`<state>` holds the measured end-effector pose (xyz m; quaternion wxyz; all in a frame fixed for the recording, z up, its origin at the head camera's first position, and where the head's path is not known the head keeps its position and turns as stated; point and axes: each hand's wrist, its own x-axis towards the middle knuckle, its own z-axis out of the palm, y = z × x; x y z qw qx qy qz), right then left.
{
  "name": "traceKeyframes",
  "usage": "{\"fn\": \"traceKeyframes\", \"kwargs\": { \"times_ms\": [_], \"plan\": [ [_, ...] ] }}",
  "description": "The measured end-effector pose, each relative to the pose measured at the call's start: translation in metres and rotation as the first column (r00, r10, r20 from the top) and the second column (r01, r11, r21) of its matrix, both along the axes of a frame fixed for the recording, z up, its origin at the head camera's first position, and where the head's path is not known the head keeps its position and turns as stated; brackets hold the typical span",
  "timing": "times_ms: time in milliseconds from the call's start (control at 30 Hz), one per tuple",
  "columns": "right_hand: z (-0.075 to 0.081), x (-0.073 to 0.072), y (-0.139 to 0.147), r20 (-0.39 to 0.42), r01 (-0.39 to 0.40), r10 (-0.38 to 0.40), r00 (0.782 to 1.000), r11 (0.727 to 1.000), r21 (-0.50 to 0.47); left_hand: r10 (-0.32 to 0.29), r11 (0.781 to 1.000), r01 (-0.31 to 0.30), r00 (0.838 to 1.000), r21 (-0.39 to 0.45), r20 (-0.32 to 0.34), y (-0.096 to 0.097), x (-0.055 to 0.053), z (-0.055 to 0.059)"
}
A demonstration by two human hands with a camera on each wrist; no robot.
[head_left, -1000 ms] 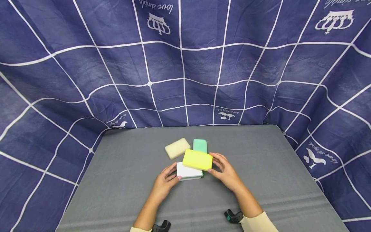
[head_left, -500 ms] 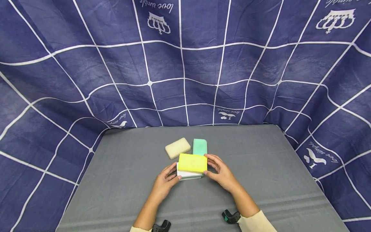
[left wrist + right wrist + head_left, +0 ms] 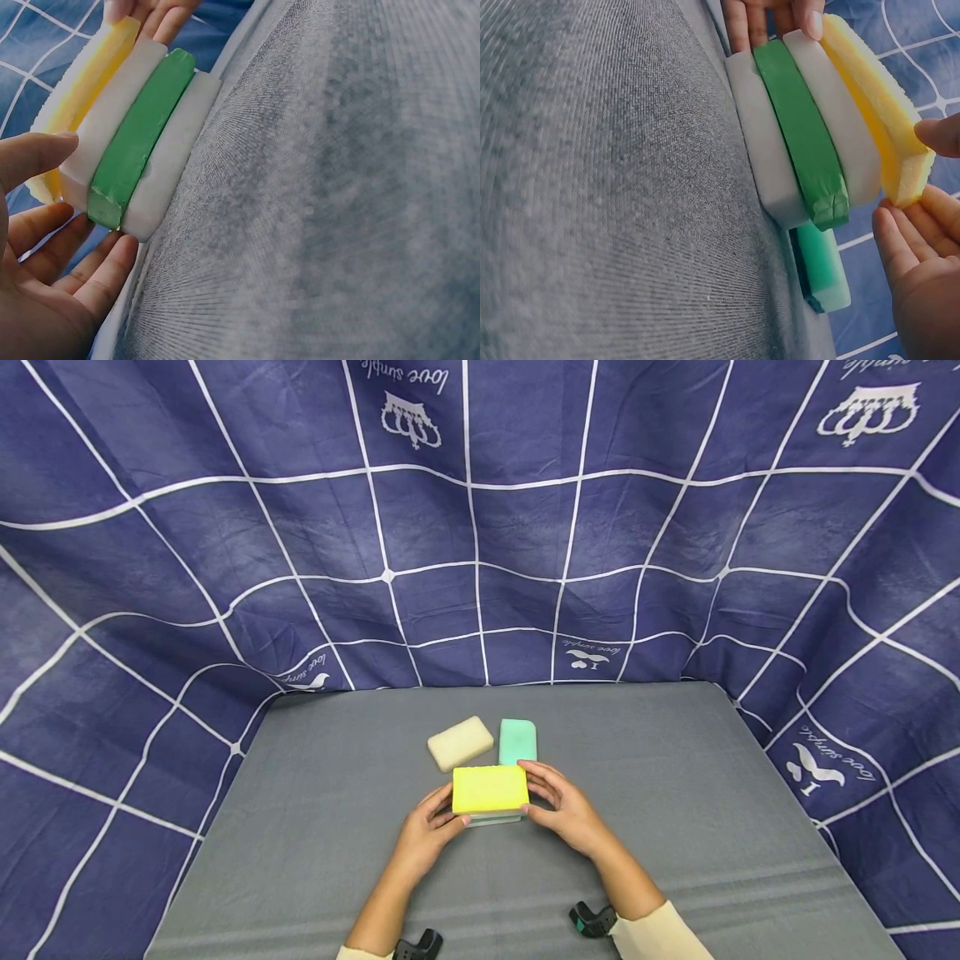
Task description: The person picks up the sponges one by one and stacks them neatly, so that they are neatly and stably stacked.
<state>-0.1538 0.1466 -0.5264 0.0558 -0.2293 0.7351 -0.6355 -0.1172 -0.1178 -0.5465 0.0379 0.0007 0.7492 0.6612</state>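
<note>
A stack of sponge-like blocks stands on the grey cloth: a lower white block [image 3: 765, 142], a thin green block [image 3: 799, 131] and an upper white block [image 3: 840, 120]. My left hand [image 3: 423, 831] grips the stack's left end, thumb on the near side and fingers behind. Pinched at its right end by my right hand [image 3: 566, 814] is a yellow sponge [image 3: 491, 789], close over the upper white block. In the right wrist view a wedge-shaped gap shows between the two. From the head view the yellow sponge hides most of the stack.
Behind the stack lie a cream sponge [image 3: 460, 743] on the left and a mint-green sponge [image 3: 517, 739] on the right, the latter with a dark underside. A navy curtain [image 3: 480, 527] with white lines encloses the grey table surface [image 3: 337, 777].
My right hand has brought the yellow sponge left and nearer to me, from the stack's right corner to over its top, straightening it. My left hand has stayed at the stack.
</note>
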Motion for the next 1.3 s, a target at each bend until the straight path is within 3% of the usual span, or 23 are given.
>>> {"fn": "traceKeyframes", "kwargs": {
  "times_ms": [500, 767, 1000, 1300],
  "plan": [
    [-0.0015, 0.0004, 0.0007, 0.002, -0.022, 0.022, 1.000, 0.999, 0.023, 0.010, 1.000, -0.010, 1.000, -0.027, -0.004, 0.0017, 0.0018, 0.0020],
    [-0.0001, 0.0016, 0.0011, -0.027, -0.031, 0.032, 0.999, 0.999, 0.044, -0.006, 0.998, 0.000, 0.996, -0.066, -0.087, 0.0029, 0.0030, 0.0052],
    [-0.0008, 0.0010, -0.0005, -0.005, -0.009, 0.009, 1.000, 0.999, 0.054, -0.007, 0.999, 0.000, 0.990, -0.043, -0.144, 0.0030, 0.0026, 0.0054],
    [-0.0022, 0.0014, -0.0021, 0.020, 0.021, -0.023, 1.000, 0.995, 0.093, 0.013, 1.000, -0.011, 0.997, 0.029, -0.071, 0.0029, 0.0030, 0.0062]
  ]
}}
